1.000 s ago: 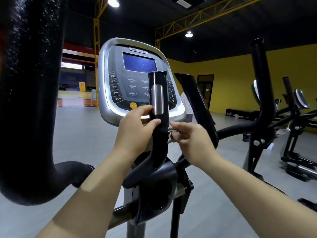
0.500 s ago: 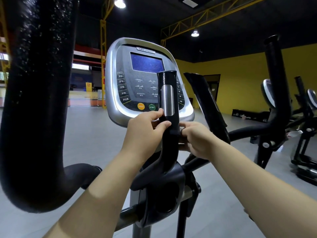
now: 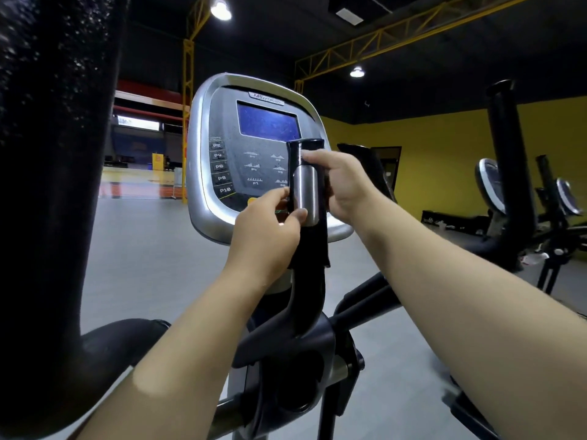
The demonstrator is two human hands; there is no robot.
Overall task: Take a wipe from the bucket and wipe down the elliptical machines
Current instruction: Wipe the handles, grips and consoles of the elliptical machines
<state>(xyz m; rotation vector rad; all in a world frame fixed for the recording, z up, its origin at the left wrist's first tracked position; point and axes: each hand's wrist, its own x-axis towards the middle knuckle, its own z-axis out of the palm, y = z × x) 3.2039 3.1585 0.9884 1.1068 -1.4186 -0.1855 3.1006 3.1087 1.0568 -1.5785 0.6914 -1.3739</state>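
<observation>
Head view: we grip the black handle (image 3: 310, 249) with our left hand (image 3: 266, 231), thumb on its metal plate (image 3: 305, 192); our right hand (image 3: 347, 182) curls round its top.

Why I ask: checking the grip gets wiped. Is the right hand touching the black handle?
Touching. The head view shows the right hand curled round the black handle above its metal plate.

Both bare forearms reach forward, hands raised together.
The left hand (image 3: 265, 236) and, higher, right hand (image 3: 347, 182) each curl round the black upright handle grip (image 3: 309, 249).
</observation>
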